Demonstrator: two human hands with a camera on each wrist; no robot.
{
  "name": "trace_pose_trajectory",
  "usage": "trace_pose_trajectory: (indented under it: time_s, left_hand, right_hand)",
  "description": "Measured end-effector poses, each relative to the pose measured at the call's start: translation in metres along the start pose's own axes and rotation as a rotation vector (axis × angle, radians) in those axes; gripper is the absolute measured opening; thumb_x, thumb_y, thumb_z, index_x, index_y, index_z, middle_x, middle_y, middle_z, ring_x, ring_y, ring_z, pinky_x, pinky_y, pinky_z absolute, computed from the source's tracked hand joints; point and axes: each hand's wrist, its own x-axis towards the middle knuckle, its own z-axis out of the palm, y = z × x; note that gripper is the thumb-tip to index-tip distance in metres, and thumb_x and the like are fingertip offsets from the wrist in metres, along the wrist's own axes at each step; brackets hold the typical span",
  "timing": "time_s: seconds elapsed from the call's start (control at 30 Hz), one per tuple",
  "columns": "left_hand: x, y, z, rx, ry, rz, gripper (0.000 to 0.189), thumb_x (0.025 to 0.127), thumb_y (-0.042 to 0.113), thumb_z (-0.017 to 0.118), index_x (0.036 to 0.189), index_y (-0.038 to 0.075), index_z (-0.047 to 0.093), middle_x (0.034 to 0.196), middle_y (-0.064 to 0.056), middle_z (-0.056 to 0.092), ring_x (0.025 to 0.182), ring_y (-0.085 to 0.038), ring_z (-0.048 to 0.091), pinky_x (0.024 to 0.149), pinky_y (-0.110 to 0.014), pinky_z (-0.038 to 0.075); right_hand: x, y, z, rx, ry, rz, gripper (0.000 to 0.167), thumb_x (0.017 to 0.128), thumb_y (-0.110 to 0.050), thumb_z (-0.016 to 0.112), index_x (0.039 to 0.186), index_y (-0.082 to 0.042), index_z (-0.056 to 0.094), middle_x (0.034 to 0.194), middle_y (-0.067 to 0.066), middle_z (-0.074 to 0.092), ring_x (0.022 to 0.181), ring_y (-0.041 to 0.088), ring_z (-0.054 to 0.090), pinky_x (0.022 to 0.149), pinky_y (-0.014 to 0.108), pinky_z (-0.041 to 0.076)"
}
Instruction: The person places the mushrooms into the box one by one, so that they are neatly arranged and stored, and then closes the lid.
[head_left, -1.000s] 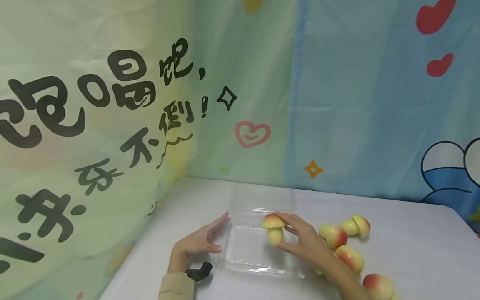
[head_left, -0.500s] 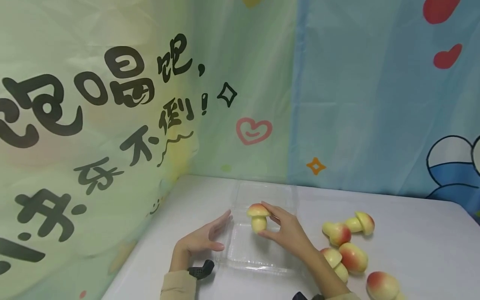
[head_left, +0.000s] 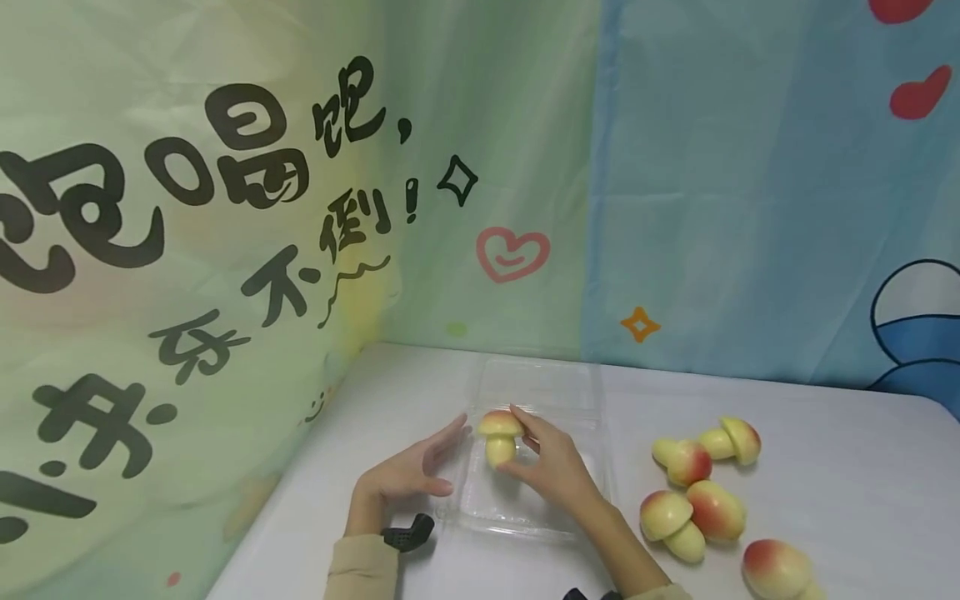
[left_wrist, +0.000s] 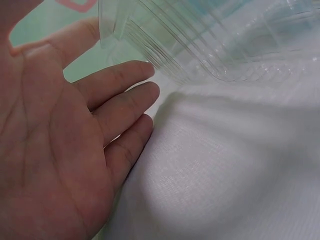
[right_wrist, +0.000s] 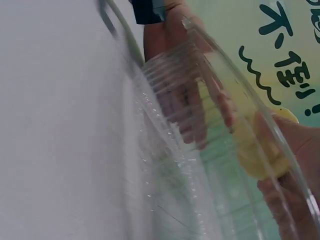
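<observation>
A yellow toy mushroom (head_left: 500, 450) with a reddish cap stands upright in the grip of my right hand (head_left: 553, 462), thumb at its stem and fingers at its cap. Below it lies a clear plastic clamshell box (head_left: 517, 530), its lid (head_left: 538, 385) folded back toward the curtain. Through the box's wall, the right wrist view shows the mushroom (right_wrist: 255, 150) blurred and pale. My left hand (head_left: 411, 471) is beside the box's left side with fingers extended and thumb apart. In the left wrist view, its bare palm (left_wrist: 52, 130) faces the ribbed box wall (left_wrist: 165, 45).
Several more toy mushrooms lie on the white table to the right of the box, one pair (head_left: 716, 510) close together and another mushroom (head_left: 776, 568) nearer the front edge. Printed curtains (head_left: 720, 208) stand behind and at the left of the table.
My right hand has carried the mushroom leftward across the box, nearer its left side. The left hand has kept its pose by the box. The head view has shifted slightly.
</observation>
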Motion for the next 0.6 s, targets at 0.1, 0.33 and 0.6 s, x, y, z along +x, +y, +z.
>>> trace_pose_trajectory:
  time_s: [0.1, 0.33, 0.6]
  left_hand:
    - [0.0, 0.0, 0.002, 0.003, 0.0, 0.0, 0.105, 0.077, 0.032, 0.078, 0.154, 0.024, 0.007, 0.161, 0.0, 0.004, 0.148, -0.022, 0.009, 0.113, -0.011, 0.015]
    - [-0.001, 0.001, 0.001, -0.026, -0.005, -0.028, 0.105, 0.076, 0.032, 0.079, 0.153, 0.026, 0.007, 0.161, 0.004, 0.004, 0.148, -0.018, 0.008, 0.114, -0.013, 0.015]
    - [0.0, 0.004, -0.001, 0.007, -0.002, -0.021, 0.104, 0.077, 0.035, 0.078, 0.153, 0.029, 0.008, 0.161, 0.005, 0.005, 0.148, -0.017, 0.009, 0.115, -0.015, 0.015]
  right_hand:
    - [-0.002, 0.002, 0.005, 0.001, -0.01, 0.01, 0.08, 0.068, -0.015, 0.084, 0.138, -0.007, 0.047, 0.136, 0.009, 0.055, 0.122, 0.026, 0.056, 0.096, 0.025, 0.049]
    - [-0.002, 0.007, 0.011, -0.02, 0.003, -0.008, 0.079, 0.066, -0.012, 0.085, 0.136, -0.006, 0.049, 0.132, 0.008, 0.056, 0.12, 0.025, 0.056, 0.097, 0.025, 0.048]
    - [0.0, 0.011, 0.017, -0.111, 0.069, -0.058, 0.079, 0.062, -0.014, 0.087, 0.133, -0.008, 0.054, 0.119, 0.004, 0.06, 0.111, 0.022, 0.06, 0.093, 0.026, 0.051]
